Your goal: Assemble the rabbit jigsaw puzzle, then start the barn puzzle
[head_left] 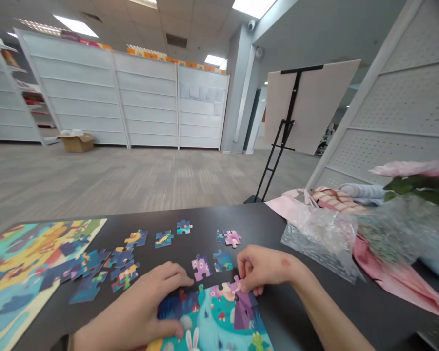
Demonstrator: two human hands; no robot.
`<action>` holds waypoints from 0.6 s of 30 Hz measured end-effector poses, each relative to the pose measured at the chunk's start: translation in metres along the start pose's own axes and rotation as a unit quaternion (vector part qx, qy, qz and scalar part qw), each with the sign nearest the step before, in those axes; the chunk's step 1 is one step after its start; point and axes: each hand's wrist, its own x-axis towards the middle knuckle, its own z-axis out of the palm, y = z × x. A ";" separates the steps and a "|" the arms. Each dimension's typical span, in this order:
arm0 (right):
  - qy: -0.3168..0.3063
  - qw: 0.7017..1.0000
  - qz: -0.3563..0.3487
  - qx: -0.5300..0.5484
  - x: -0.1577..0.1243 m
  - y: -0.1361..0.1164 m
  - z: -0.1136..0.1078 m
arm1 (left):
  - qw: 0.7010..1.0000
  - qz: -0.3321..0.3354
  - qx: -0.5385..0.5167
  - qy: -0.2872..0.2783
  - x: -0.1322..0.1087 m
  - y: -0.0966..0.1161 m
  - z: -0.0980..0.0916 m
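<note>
A partly joined jigsaw puzzle (205, 321) lies in front of me, teal with a white rabbit at its lower edge. My left hand (161, 297) rests on its left side, thumb and fingers apart. At the upper right edge, my right hand (258, 268) pinches a purple puzzle piece (243, 307) that overlaps the joined part; its exact fit is hidden by the fingers. Just above sit a loose purple piece with eyes (201, 267) and a dark blue piece (223, 261). Farther back are a pink-purple piece (232, 238) and two blue ones, one of them a teal piece (184, 227).
Several loose pieces (122, 258) cluster left of my left arm, beside a large colourful picture board (32, 263). Clear plastic wrapping (322, 239), pink cloth (398, 282) and flowers (420, 175) cover the black table's (278, 302) right side. An easel (285, 131) stands beyond.
</note>
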 end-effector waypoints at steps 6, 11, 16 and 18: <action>0.026 0.999 0.001 -0.035 -0.003 0.000 0.001 | 1.000 -0.013 -0.005 -0.003 0.000 0.001 0.000; 0.044 0.998 -0.007 -0.053 -0.006 -0.001 0.000 | 1.000 -0.019 -0.012 -0.002 -0.001 0.002 0.000; 0.033 0.997 -0.001 -0.068 -0.004 -0.001 0.003 | 1.000 -0.021 -0.012 -0.007 -0.002 0.002 0.000; 0.030 0.997 0.006 -0.075 -0.002 0.002 0.004 | 1.000 -0.015 -0.018 -0.002 -0.002 0.001 0.001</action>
